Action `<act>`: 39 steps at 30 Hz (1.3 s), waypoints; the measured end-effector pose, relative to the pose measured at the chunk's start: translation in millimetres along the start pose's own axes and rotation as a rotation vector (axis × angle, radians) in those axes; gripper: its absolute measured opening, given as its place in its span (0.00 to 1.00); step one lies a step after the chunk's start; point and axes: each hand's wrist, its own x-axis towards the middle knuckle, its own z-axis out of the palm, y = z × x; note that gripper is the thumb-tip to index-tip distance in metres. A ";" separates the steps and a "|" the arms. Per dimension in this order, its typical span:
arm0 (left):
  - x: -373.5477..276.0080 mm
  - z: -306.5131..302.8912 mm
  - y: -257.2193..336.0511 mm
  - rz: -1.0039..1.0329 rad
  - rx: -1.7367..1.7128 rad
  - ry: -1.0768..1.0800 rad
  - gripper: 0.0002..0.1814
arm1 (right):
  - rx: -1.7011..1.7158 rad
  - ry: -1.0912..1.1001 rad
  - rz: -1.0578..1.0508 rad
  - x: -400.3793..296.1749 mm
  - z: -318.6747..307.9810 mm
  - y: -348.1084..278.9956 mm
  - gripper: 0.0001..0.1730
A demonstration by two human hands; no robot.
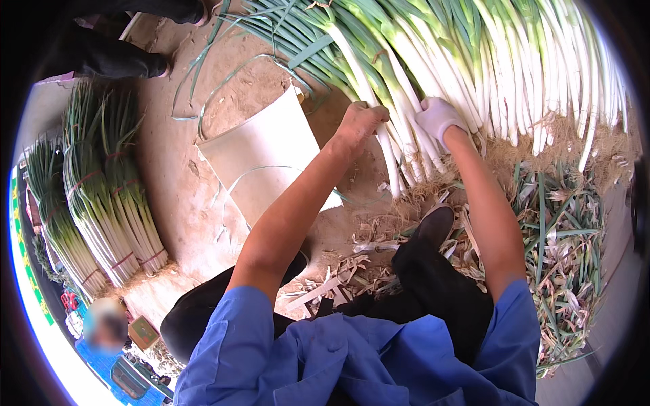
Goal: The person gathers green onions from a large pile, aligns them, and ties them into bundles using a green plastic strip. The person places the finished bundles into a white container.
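Note:
My bare left hand (pixel 361 122) is closed around the white shank of a large scallion (pixel 390 162), whose roots point towards me. Just right of it, my right hand (pixel 440 120), in a pale glove, grips another white scallion stalk (pixel 410 96) at the edge of the row. A broad heap of loose scallions (pixel 457 66) spreads beyond both hands, with green leaves at the far side and brown roots (pixel 553 137) at the near side. My fingers hide part of the held stalks.
A white sheet (pixel 264 147) lies on the earthy floor left of my hands. Bundles of tied scallions (pixel 96 203) stand at the left. Peeled trimmings (pixel 558 264) are piled at right, near my shoe (pixel 435 226). Another person's dark-clothed legs (pixel 117 56) show at upper left.

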 end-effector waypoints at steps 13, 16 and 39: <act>21.8 38.1 -4.9 0.011 -0.158 -0.024 0.12 | 0.689 -0.011 -0.268 -2.4 -16.1 52.8 0.21; 20.1 38.0 -7.4 -0.054 -0.019 0.079 0.12 | 0.921 -0.002 -0.338 -11.8 -35.7 49.5 0.15; -19.0 14.8 47.0 0.027 -0.422 0.030 0.15 | 0.113 0.256 -0.137 -19.9 -61.9 23.0 0.37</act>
